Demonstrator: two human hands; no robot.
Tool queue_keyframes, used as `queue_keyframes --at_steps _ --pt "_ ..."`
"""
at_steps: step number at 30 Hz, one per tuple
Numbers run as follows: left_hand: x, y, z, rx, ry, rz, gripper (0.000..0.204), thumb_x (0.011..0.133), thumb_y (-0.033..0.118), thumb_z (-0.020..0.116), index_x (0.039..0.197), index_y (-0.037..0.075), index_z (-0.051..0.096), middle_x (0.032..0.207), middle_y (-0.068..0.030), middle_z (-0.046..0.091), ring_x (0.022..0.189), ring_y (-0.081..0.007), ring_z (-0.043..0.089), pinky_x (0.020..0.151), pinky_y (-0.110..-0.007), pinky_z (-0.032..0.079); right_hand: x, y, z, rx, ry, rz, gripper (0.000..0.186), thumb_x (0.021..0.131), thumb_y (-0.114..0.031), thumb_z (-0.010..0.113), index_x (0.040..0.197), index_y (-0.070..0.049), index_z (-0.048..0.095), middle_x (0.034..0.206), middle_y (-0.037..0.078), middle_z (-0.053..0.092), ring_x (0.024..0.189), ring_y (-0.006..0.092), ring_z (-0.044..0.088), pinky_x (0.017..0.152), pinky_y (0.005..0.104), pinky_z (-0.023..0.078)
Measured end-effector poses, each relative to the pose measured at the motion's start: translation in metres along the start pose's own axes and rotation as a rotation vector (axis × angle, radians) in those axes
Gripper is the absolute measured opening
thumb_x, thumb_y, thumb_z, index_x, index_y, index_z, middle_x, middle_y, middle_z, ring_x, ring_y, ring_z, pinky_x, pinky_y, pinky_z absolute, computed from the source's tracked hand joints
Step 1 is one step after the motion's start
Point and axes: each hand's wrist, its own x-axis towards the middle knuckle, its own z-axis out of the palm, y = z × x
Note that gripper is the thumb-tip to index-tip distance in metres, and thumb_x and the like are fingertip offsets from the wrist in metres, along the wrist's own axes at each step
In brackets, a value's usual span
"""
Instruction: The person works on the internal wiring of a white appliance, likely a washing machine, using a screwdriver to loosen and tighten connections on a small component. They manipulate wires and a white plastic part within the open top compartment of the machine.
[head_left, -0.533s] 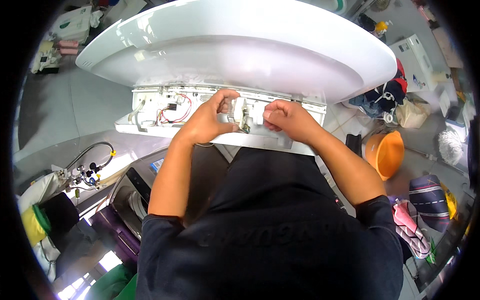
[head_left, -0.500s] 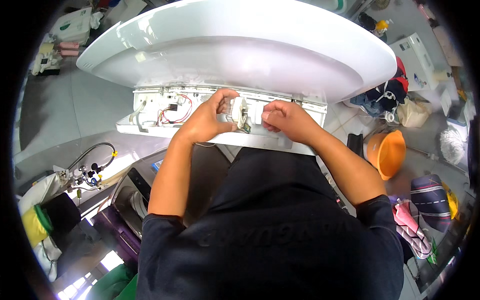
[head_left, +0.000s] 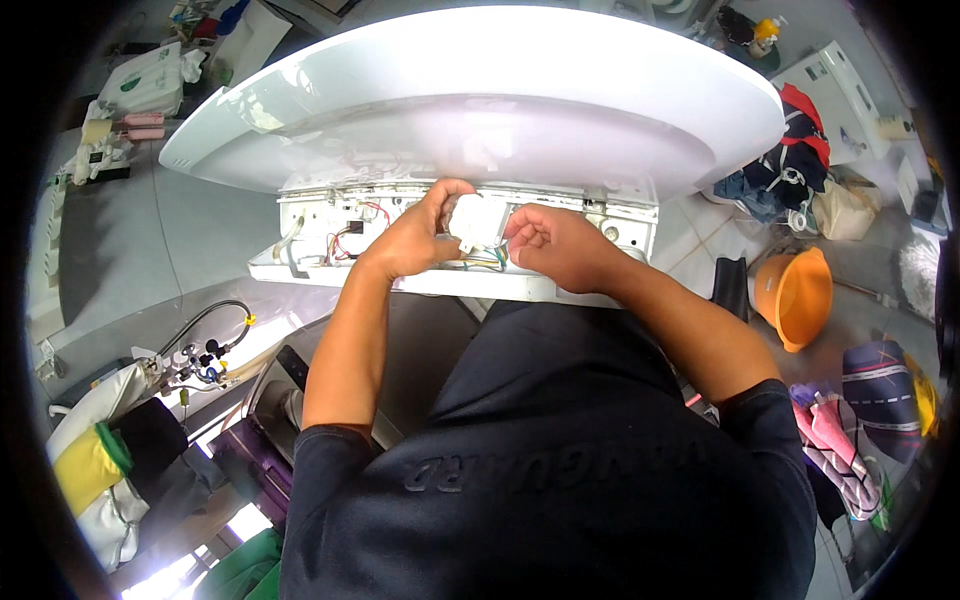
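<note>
A white plastic part (head_left: pixel 478 220), shaped like a small block, is held above an opened white appliance panel (head_left: pixel 400 282). My left hand (head_left: pixel 415 235) grips its left side, with the thumb below and the fingers over the top. Coloured wires (head_left: pixel 485 262) run just beneath the part. At its right edge, my right hand (head_left: pixel 560 245) has its fingers curled together. Whatever those fingertips pinch, if anything, is hidden. Left of my hands, red wires (head_left: pixel 376 212) and a small black connector (head_left: pixel 355 228) show inside the panel.
A large curved white lid (head_left: pixel 480 60) rises behind the panel. On the floor at right are an orange basin (head_left: pixel 805 300), clothes (head_left: pixel 785 165) and a rolled dark cloth (head_left: pixel 880 400). A black hose with valves (head_left: pixel 205 355) is at left, above a purple case (head_left: pixel 250 470).
The white part has turned so a broad flat face shows. My right hand has shifted left, closer to it. The view has tilted slightly.
</note>
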Motion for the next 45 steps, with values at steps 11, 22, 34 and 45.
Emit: queue_keyframes --at_steps 11,22,34,45 --pt "-0.002 -0.001 0.002 0.037 0.0 0.048 0.078 0.078 -0.007 0.078 0.147 0.009 0.045 0.123 -0.0071 0.064 0.118 -0.0181 0.06 0.105 -0.033 0.047 0.006 -0.008 -0.007 -0.045 0.113 0.154 0.03 0.102 -0.032 0.071 0.099 -0.002 0.066 0.088 0.006 0.07 0.082 0.0112 0.064 0.077 0.0288 0.053" --pt "-0.007 0.001 0.008 -0.071 0.027 0.145 0.074 0.075 -0.003 0.087 0.141 0.009 0.056 0.128 -0.0048 0.065 0.125 -0.0174 0.058 0.114 -0.035 0.043 0.001 -0.014 -0.013 -0.036 0.113 0.169 0.034 0.103 -0.033 0.071 0.086 -0.004 0.063 0.079 0.004 0.068 0.074 0.0119 0.062 0.069 0.0299 0.051" --pt "-0.008 -0.008 0.023 0.033 0.211 0.161 0.077 0.071 0.017 0.096 0.138 0.004 0.059 0.121 -0.0102 0.071 0.117 -0.0214 0.066 0.105 -0.036 0.051 -0.002 -0.014 -0.018 -0.012 0.177 0.2 0.027 0.108 -0.03 0.061 0.092 -0.008 0.064 0.08 0.002 0.066 0.076 0.0122 0.063 0.072 0.0284 0.049" --pt "-0.009 -0.001 0.069 0.411 0.464 0.477 0.066 0.077 0.025 0.089 0.133 0.0 0.064 0.122 -0.0194 0.07 0.112 -0.0314 0.067 0.098 -0.041 0.053 0.005 0.006 -0.034 0.167 0.324 0.399 0.032 0.11 -0.029 0.054 0.112 -0.001 0.069 0.083 0.002 0.063 0.067 0.0118 0.057 0.065 0.0292 0.053"
